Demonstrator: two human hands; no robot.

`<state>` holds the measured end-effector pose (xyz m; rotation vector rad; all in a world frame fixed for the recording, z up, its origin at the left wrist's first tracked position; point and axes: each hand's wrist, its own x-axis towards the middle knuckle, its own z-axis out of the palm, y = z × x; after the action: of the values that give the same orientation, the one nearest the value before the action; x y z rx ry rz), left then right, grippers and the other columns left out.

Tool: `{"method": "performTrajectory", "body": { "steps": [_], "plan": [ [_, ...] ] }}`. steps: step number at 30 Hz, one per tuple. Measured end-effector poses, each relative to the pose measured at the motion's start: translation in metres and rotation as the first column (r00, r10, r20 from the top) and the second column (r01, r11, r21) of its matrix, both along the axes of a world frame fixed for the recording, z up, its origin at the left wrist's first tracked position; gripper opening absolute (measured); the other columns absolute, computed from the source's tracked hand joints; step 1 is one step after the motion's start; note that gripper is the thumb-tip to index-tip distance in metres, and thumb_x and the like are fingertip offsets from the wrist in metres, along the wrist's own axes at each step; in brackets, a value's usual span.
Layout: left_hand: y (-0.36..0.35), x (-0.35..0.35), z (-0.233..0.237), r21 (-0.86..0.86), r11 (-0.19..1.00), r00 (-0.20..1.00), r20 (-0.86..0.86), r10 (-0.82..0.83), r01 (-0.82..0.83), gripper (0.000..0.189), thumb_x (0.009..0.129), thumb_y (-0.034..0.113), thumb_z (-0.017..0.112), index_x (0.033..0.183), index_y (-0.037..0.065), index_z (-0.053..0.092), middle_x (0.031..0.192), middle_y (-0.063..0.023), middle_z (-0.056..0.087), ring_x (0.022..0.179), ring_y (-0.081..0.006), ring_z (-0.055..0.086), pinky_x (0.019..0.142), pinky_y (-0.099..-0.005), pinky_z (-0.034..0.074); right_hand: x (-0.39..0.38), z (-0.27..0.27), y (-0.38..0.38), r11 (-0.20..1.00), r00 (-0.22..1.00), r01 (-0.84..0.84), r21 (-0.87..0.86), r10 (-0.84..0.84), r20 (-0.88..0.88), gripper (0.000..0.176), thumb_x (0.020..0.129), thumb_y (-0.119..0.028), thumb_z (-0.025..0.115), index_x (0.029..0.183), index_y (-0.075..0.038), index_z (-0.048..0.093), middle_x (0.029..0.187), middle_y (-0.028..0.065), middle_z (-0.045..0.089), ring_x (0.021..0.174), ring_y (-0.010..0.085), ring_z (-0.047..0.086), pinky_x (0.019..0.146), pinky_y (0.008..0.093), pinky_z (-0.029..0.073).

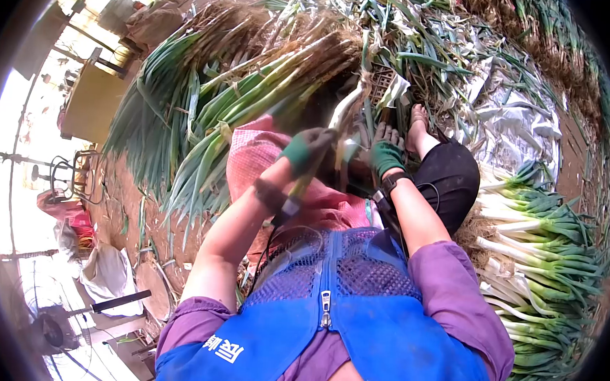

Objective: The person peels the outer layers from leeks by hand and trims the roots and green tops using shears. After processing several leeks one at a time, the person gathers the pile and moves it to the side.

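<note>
Gripping a scallion in the closed left hand, near the pink cloth, pale-stemmed and green-leaved; cannot tell about any grip in the right hand; hemmed in by a brown lattice just ahead, long green bundles at left, white-stemmed scallions at right

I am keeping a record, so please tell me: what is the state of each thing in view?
Left hand: gloved, closed on green onion
Green onion: held, tilted, partly blurred
Right hand: gloved, grip unclear
Left onion pile: brownish, soil-stained
Right onion pile: white-stemmed, clean-looking
Blue vest: zipped, collar open
</note>
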<state>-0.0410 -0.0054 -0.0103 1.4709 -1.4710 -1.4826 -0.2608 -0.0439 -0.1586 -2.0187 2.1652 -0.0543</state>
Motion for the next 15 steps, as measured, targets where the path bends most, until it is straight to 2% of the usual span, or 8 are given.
{"method": "performTrajectory", "body": {
  "steps": [1, 2, 5, 7, 9, 11, 12, 15],
  "plan": [
    [-0.004, -0.005, 0.000, 0.126, 0.992, 0.997, -0.067, 0.030, -0.021, 0.034, 0.100, 0.037, 0.058, 0.093, 0.005, 0.068, 0.077, -0.0001, 0.062, 0.066, -0.0110, 0.057, 0.062, -0.0285, 0.049, -0.001, 0.003, 0.000, 0.996, 1.000, -0.017, 0.090, 0.016, 0.012, 0.111, 0.077, -0.062, 0.068, 0.156, 0.000, 0.021, 0.157, 0.0237, 0.034, 0.144, 0.0396, 0.034, 0.118, 0.0542, 0.025],
    [-0.009, -0.007, -0.011, 0.219, 0.974, 0.990, -0.113, 0.083, -0.057, 0.035, 0.099, 0.039, 0.059, 0.095, 0.005, 0.068, 0.078, 0.0003, 0.063, 0.066, -0.0107, 0.059, 0.061, -0.0285, 0.049, -0.001, -0.010, 0.004, 1.000, 0.999, -0.011, -0.026, 0.010, -0.033, 0.111, 0.073, -0.058, 0.074, 0.153, 0.002, 0.026, 0.148, 0.0227, 0.044, 0.134, 0.0374, 0.044, 0.113, 0.0520, 0.032],
    [-0.026, 0.016, -0.073, 0.347, 0.938, 0.984, 0.171, -0.052, -0.011, 0.030, 0.094, 0.035, 0.066, 0.100, 0.006, 0.070, 0.077, -0.0044, 0.066, 0.067, -0.0178, 0.063, 0.062, -0.0302, 0.052, 0.010, 0.055, 0.038, 0.990, 0.999, 0.031, 0.136, -0.026, -0.034, 0.094, 0.071, -0.041, 0.077, 0.145, 0.002, 0.038, 0.132, 0.0196, 0.053, 0.121, 0.0341, 0.050, 0.107, 0.0506, 0.033],
    [-0.007, 0.017, -0.063, 0.428, 0.887, 0.824, 0.428, -0.371, 0.176, 0.035, 0.087, 0.036, 0.069, 0.107, 0.007, 0.070, 0.090, -0.0117, 0.068, 0.083, -0.0265, 0.066, 0.074, -0.0375, 0.053, 0.012, 0.056, 0.052, 0.966, 0.997, 0.025, 0.259, -0.004, -0.080, 0.110, 0.064, -0.046, 0.082, 0.148, 0.003, 0.032, 0.141, 0.0209, 0.047, 0.129, 0.0361, 0.045, 0.112, 0.0508, 0.029],
    [0.022, 0.006, -0.026, 0.490, 0.819, 0.602, 0.569, -0.560, 0.299, 0.044, 0.080, 0.036, 0.072, 0.114, 0.009, 0.070, 0.103, -0.0189, 0.071, 0.098, -0.0352, 0.069, 0.086, -0.0447, 0.054, 0.012, 0.028, 0.061, 0.999, 0.987, -0.017, 0.042, 0.024, -0.158, 0.112, 0.064, -0.046, 0.083, 0.150, 0.003, 0.029, 0.142, 0.0216, 0.046, 0.132, 0.0368, 0.043, 0.115, 0.0517, 0.026],
    [0.051, -0.004, -0.020, 0.418, 0.858, 0.504, 0.694, -0.514, 0.300, 0.051, 0.077, 0.042, 0.075, 0.114, 0.007, 0.068, 0.112, -0.0212, 0.070, 0.106, -0.0368, 0.067, 0.089, -0.0448, 0.053, 0.016, 0.027, 0.053, 0.996, 0.998, -0.001, 0.095, 0.007, -0.066, 0.113, 0.065, -0.046, 0.082, 0.151, 0.003, 0.027, 0.142, 0.0221, 0.046, 0.135, 0.0365, 0.041, 0.117, 0.0518, 0.024],
    [0.057, -0.009, -0.016, 0.395, 0.867, 0.498, 0.710, -0.498, 0.305, 0.044, 0.077, 0.040, 0.076, 0.104, 0.006, 0.073, 0.104, -0.0198, 0.073, 0.098, -0.0354, 0.070, 0.082, -0.0427, 0.055, 0.018, 0.039, 0.045, 0.980, 0.999, 0.036, 0.196, -0.038, 0.009, 0.110, 0.065, -0.047, 0.082, 0.148, 0.002, 0.029, 0.141, 0.0217, 0.047, 0.134, 0.0371, 0.043, 0.116, 0.0502, 0.028],
    [0.061, -0.012, -0.040, 0.295, 0.935, 0.557, 0.751, -0.355, 0.198, 0.057, 0.074, 0.048, 0.077, 0.111, 0.006, 0.068, 0.099, -0.0194, 0.072, 0.095, -0.0357, 0.069, 0.080, -0.0403, 0.054, 0.018, 0.016, 0.028, 0.966, 0.984, 0.104, 0.238, -0.135, 0.119, 0.106, 0.064, -0.049, 0.082, 0.144, -0.001, 0.033, 0.139, 0.0223, 0.049, 0.130, 0.0385, 0.048, 0.113, 0.0510, 0.033]
  ]
}}
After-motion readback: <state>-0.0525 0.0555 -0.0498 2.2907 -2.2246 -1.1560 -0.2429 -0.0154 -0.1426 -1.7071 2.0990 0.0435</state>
